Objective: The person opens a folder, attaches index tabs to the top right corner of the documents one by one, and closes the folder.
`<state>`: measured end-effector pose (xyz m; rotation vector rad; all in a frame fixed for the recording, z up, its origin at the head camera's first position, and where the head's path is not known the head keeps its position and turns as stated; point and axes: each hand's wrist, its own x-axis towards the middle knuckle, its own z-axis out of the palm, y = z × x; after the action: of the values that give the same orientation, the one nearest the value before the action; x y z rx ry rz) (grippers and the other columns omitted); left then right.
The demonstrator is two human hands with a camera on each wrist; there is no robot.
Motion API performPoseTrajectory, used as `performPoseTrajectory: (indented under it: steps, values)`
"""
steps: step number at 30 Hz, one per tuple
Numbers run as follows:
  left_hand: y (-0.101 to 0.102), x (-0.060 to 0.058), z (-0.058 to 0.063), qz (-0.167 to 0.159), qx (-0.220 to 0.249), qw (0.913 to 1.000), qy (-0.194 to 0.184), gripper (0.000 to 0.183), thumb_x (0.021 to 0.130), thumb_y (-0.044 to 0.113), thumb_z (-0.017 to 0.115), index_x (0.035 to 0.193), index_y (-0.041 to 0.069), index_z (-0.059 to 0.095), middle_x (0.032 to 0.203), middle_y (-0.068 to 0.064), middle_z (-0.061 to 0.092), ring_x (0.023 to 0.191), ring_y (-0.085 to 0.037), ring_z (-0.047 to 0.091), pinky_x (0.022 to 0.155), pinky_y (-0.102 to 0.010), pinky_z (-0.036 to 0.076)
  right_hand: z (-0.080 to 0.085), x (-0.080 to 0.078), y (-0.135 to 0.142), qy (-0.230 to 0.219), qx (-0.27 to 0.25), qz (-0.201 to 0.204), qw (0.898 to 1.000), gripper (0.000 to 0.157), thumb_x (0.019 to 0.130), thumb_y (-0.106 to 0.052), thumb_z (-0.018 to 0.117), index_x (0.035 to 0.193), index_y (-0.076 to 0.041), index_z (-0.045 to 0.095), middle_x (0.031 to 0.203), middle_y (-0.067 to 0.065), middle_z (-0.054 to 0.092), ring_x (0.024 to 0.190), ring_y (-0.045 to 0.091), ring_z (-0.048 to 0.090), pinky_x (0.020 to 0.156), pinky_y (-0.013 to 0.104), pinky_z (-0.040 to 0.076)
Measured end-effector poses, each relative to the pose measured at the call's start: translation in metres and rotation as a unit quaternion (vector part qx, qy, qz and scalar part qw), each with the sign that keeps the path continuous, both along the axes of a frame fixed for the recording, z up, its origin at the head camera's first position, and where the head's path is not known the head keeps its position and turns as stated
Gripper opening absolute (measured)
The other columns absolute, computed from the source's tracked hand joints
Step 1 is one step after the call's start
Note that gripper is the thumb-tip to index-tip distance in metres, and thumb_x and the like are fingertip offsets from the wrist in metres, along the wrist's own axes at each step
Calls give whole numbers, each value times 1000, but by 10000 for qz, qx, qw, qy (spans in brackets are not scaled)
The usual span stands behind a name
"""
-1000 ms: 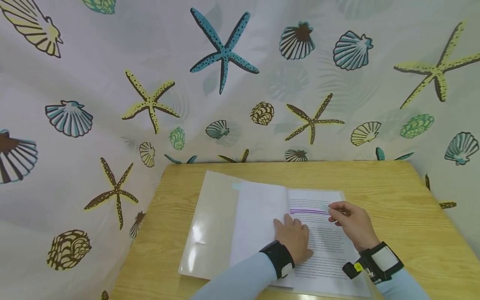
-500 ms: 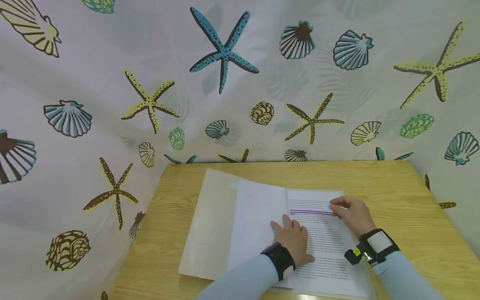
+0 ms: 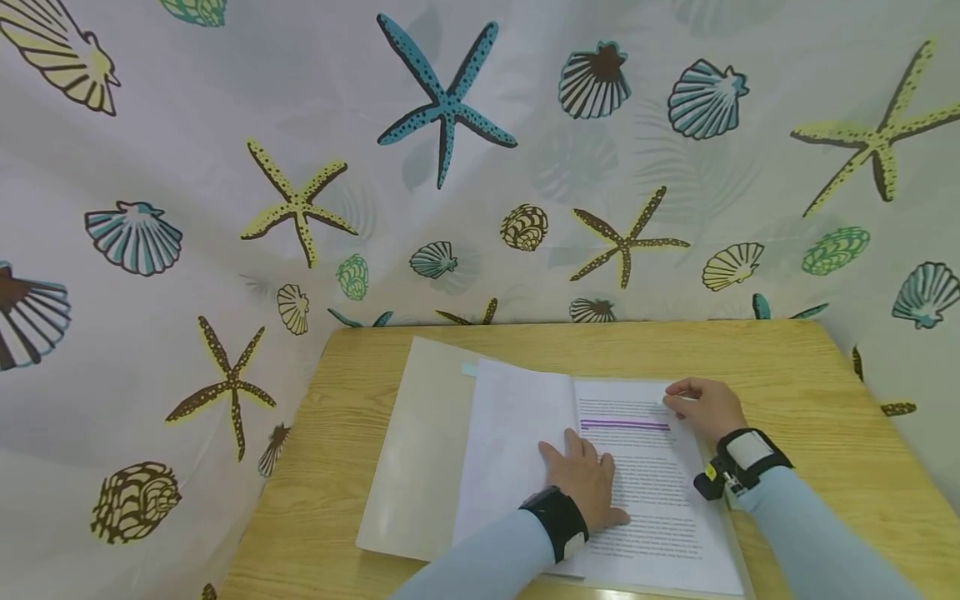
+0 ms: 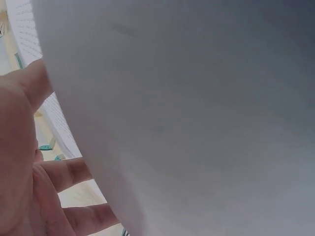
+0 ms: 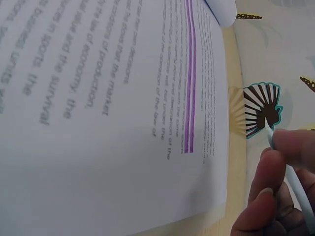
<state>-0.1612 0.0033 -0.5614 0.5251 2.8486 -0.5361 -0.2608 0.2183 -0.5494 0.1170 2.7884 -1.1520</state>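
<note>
A booklet of printed pages lies spread on the table. Its right-hand page (image 3: 660, 508) carries lines of text with a purple highlighted stripe (image 3: 625, 425) near the top. My left hand (image 3: 581, 487) rests with fingers spread on the inner edge of the turned white page (image 3: 510, 450). That page fills most of the left wrist view and covers some fingertips there. At the upper right of the printed page, my right hand (image 3: 705, 408) pinches a small pale sticky tab (image 5: 297, 191) between thumb and fingers; it appears as a thin curved strip in the right wrist view.
The booklet's beige cover (image 3: 408, 467) lies folded out to the left on the wooden table (image 3: 315, 467). A light blue tab (image 3: 469, 369) sticks out beside the turned page's top left corner. Behind the table hangs a curtain (image 3: 495, 167) printed with shells and starfish.
My right hand has moved up and slightly right, away from the purple stripe, still pinching the pale tab. My left hand has stayed nearly in place on the turned page.
</note>
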Motion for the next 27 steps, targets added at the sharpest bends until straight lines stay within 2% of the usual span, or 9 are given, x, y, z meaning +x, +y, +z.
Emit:
performPoseTrajectory:
  steps: [3, 9, 19, 27]
  values:
    - [0, 0, 0, -20, -63, 10000, -8, 93, 67, 92, 40, 141, 36, 45, 142, -2, 49, 135, -30, 37, 93, -67, 37, -4, -7, 2, -149, 88, 19, 9998, 29, 92, -28, 64, 110, -5, 65, 105, 18, 66, 84, 27, 59, 70, 35, 41]
    - [0, -1, -1, -38, -50, 10000, -27, 92, 67, 91, 40, 141, 36, 45, 142, -1, 49, 135, -29, 37, 93, -66, 38, -9, -18, 5, -295, 204, 106, 9993, 30, 90, -26, 66, 111, -4, 66, 113, 23, 62, 91, 32, 56, 73, 38, 43]
    - [1, -2, 0, -115, 41, 9999, 31, 90, 68, 90, 42, 140, 35, 47, 141, -2, 50, 135, -29, 38, 91, -66, 40, -17, -33, 7, -191, 572, 282, 9978, 30, 87, -26, 68, 105, -2, 68, 111, 24, 63, 93, 36, 55, 77, 46, 43]
    - [2, -5, -6, -136, 97, 9998, 109, 91, 67, 90, 44, 138, 34, 48, 140, -4, 51, 134, -31, 39, 90, -67, 40, -19, -38, 5, -143, 718, 305, 9969, 27, 87, -24, 68, 101, -1, 69, 106, 23, 65, 89, 35, 55, 73, 44, 43]
